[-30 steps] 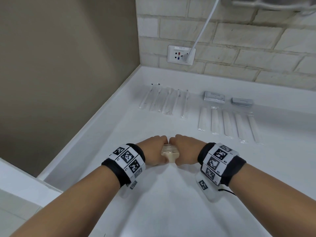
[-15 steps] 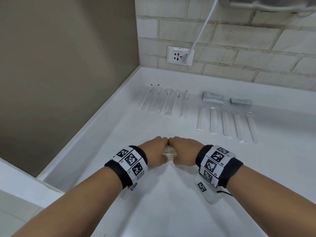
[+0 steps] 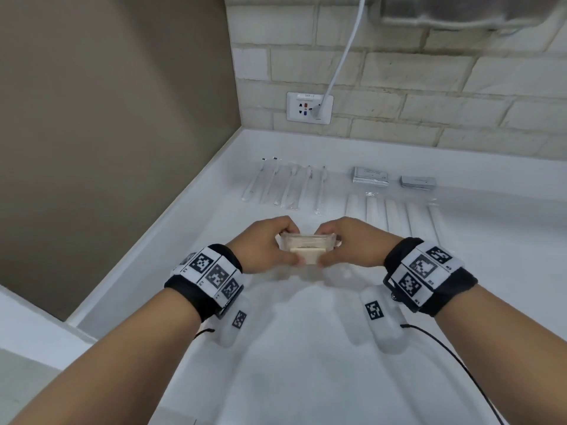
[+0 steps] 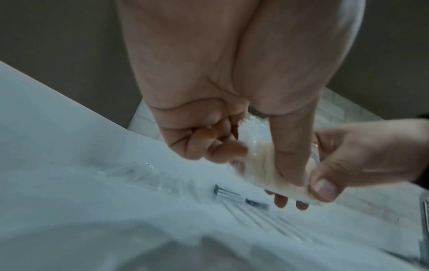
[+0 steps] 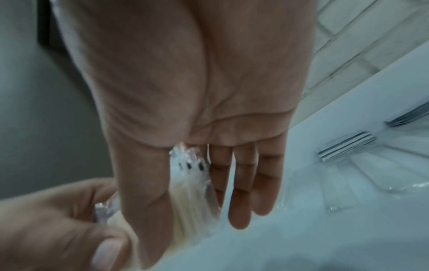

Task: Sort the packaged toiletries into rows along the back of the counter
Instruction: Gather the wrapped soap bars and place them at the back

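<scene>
A small stack of cream-coloured packets in clear wrap is held just above the white counter, between both hands. My left hand grips its left end, thumb on the near side and fingers behind. My right hand pinches the right end the same way. In the left wrist view the left hand lays its thumb across the stack. In the right wrist view the stack sits between the thumb and long fingers of the right hand.
Along the back lie a row of wrapped toothbrushes, a row of white wrapped sticks, and two piles of grey sachets. A socket with a white cable is on the brick wall. A beige wall closes the left side.
Both hands have risen a little toward the back and drawn slightly apart. The stack, earlier almost hidden between the fists, now shows its long side.
</scene>
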